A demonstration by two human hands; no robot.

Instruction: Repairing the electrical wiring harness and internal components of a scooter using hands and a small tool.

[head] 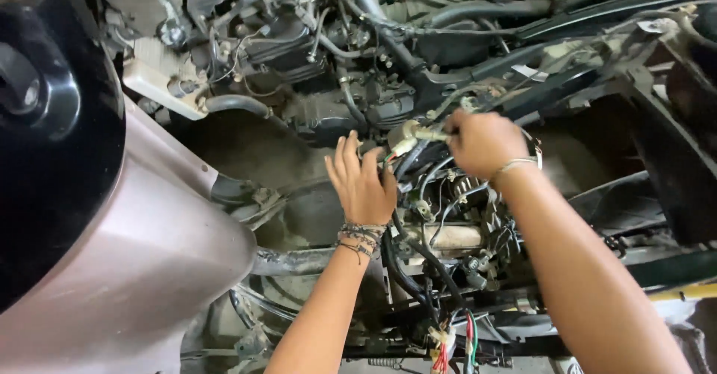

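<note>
1. Landmark: the wire bundle [418, 172], a knot of black cables with small connectors at the centre of the stripped scooter. All places below are given relative to it.
2. Nearest me, below the bundle: loose coloured wire ends [448, 348] in red, white and green hang down, apparently unplugged. What they belong to is cut off by the bottom edge.
3. Far left of the bundle: a grey body panel [149, 239] and a glossy black panel [52, 120] fill the foreground. They hide everything behind them.
4. Just left of the bundle: my left hand [362, 183] lies open, fingers extended, its palm against the cables. I judge that it steadies or parts them so the other hand can work. Cord bracelets [360, 238] circle the wrist.
5. Just above and right of the bundle: my right hand [482, 142] is clenched around a slim tool [429, 133], whose pale tip points left into a whitish fitting [407, 131] at the top of the bundle. The tool's handle is buried in the fist, so I cannot tell its kind. A thin bangle [515, 165] sits on the wrist.
6. Below the bundle, behind the cables: a pale cylindrical part [448, 236] is half screened by hoses.
7. Beyond the bundle, above: the dark engine block [328, 82] and 1 grey hose [239, 105]. Grime and shadow blur finer parts there.
</note>
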